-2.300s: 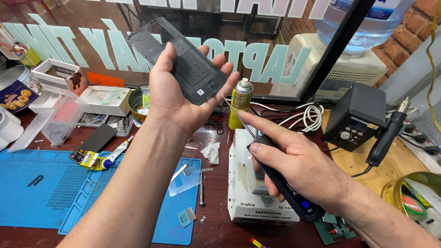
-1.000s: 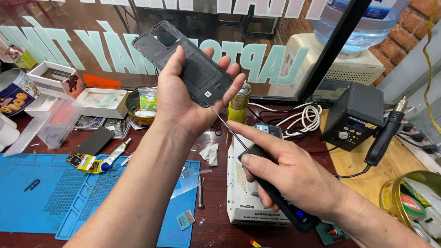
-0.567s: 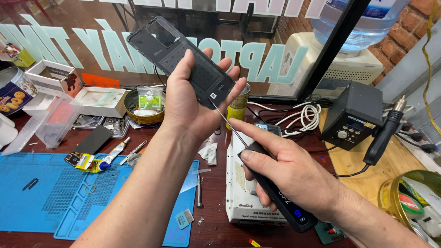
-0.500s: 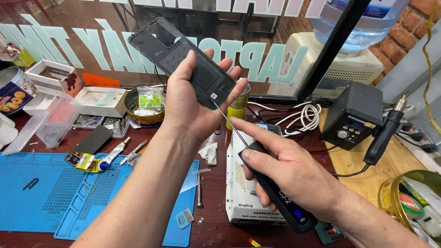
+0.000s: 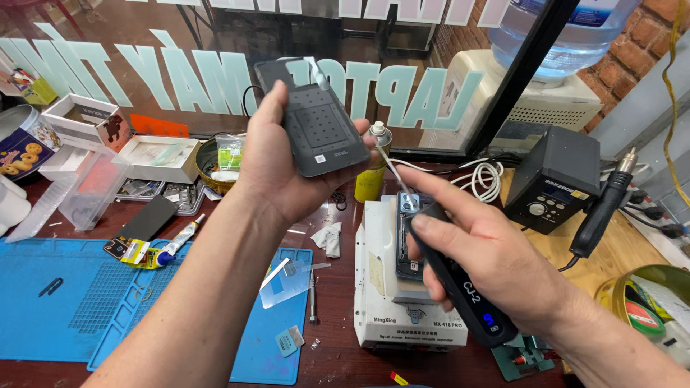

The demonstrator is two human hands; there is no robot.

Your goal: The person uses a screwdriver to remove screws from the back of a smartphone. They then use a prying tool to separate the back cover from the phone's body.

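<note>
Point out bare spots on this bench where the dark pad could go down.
Most open: the blue mat, bare left of the glue tube. A smaller wooden patch lies between the white machine and soldering station. Crowded: the boxes along the window.

Water bottle [image 5: 568, 32] far right cut off by top edge. Round tin [image 5: 21, 144] cut by left edge. White machine [image 5: 392, 302] partly hidden behind right hand [image 5: 496, 266].

Dark red-brown workbench [image 5: 338, 287] carries a blue mat [image 5: 86, 302], white machine [image 5: 381, 302], black station [image 5: 553, 179] (right side), tube [image 5: 180, 241], screwdriver [image 5: 313, 294].
</note>
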